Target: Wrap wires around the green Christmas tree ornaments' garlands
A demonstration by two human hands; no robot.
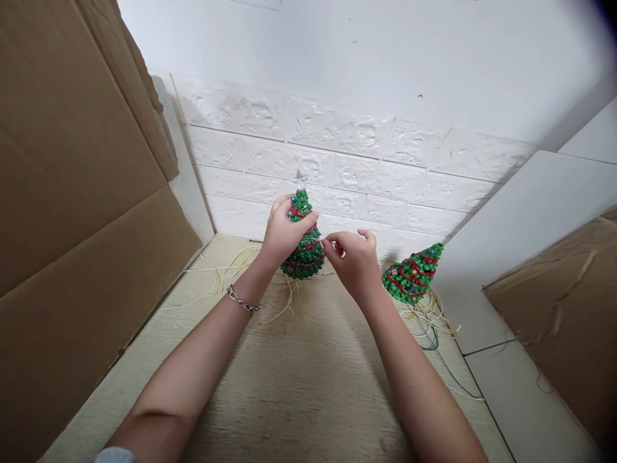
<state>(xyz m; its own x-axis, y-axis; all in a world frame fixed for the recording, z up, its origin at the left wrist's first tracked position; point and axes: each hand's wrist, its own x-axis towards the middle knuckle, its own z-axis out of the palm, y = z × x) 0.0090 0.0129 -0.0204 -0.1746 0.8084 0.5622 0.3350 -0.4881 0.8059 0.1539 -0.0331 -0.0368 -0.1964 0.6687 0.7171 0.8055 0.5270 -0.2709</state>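
Over the tabletop (308,386), left hand (284,233) clamping the tree (304,256), I'd draw the strand (322,240) gently with right hand's (357,262) pinched fingers (333,246).

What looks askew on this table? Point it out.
The small green beaded Christmas tree, right of the right hand, leans sideways amid loose yellow wires; the star-topped green tree in the left hand stands upright.

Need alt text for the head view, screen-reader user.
The left hand grips a small green beaded Christmas tree with red garland and a star, upright on a pale wooden table, while the right hand pinches a thin pale strand at its side. A second tree, tilted, sits further right among loose yellow strands; brown cardboard stands left.
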